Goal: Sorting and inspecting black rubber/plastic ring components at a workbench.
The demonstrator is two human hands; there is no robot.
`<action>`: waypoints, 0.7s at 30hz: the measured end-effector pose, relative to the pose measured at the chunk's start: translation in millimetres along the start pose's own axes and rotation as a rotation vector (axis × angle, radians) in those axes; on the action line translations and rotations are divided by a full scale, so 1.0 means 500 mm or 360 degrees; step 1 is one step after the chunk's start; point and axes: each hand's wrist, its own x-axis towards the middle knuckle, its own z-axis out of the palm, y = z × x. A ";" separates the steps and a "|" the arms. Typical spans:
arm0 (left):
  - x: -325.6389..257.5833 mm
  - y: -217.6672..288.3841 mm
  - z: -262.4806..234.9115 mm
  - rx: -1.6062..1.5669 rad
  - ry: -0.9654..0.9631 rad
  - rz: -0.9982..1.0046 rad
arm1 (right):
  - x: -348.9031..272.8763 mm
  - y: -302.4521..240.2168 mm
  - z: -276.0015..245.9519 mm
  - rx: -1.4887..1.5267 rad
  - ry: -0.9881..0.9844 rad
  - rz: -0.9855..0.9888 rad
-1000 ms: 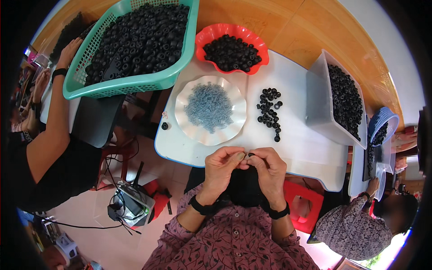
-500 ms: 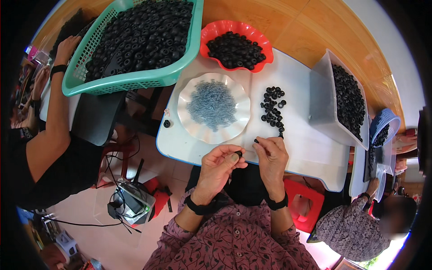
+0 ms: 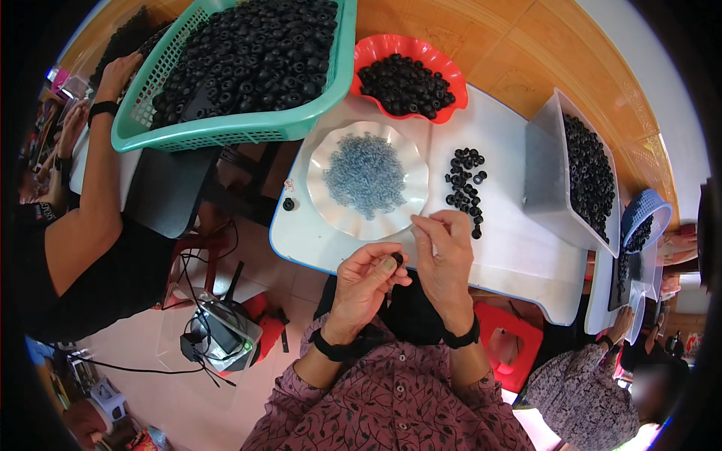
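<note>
Just in front of the table's near edge, my left hand pinches a small round black part between thumb and fingers. My right hand is close beside it, its thumb and forefinger pressed together by the near right rim of a white wavy-edged plate. Whatever those fingertips hold, if anything, is too small to make out. Small clear bluish pieces are heaped on the plate. Right of the plate, loose black ring-like parts lie in a rough column on the white table.
A green basket heaped with black parts stands at the far left. Behind the plate is a red scalloped bowl of black parts. A clear bin of them stands right. One black part lies left. Co-workers sit on both sides.
My right hand has moved left and away from me, up to the plate's rim. The small black piece earlier at its fingertips no longer shows. My left hand keeps its hold; the view has shifted slightly.
</note>
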 end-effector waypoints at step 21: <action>0.007 0.008 -0.004 -0.0102 0.0052 0.0082 | 0.071 -0.006 0.051 -0.0267 -0.0279 -0.0041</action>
